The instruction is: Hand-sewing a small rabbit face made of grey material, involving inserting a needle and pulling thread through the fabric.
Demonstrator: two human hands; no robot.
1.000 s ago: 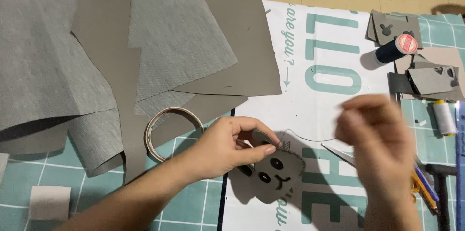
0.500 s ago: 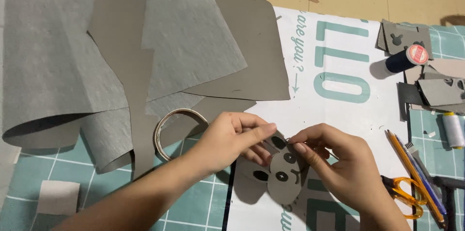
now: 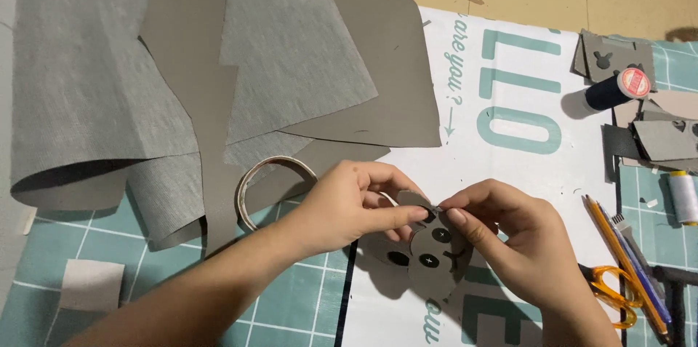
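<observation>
A small grey felt animal face (image 3: 429, 254) with dark eyes and nose is held between both hands over a white printed sheet (image 3: 509, 172). My left hand (image 3: 356, 205) pinches its upper left edge with thumb and forefinger. My right hand (image 3: 502, 241) pinches the top of the face at the same spot, fingertips almost touching those of the left hand. Both forearms come in from the bottom of the view.
Large grey felt sheets (image 3: 182, 78) cover the left. A tape roll (image 3: 273, 180) lies beside my left hand. A dark thread spool (image 3: 618, 89), felt scraps (image 3: 658, 136), a white spool (image 3: 682, 198), pencils (image 3: 622, 260) and orange scissors (image 3: 614, 292) sit at right on a teal cutting mat (image 3: 109, 245).
My right hand came down from the right and closed on the felt face beside the left hand. The face now stays lifted between both hands, a bit further right.
</observation>
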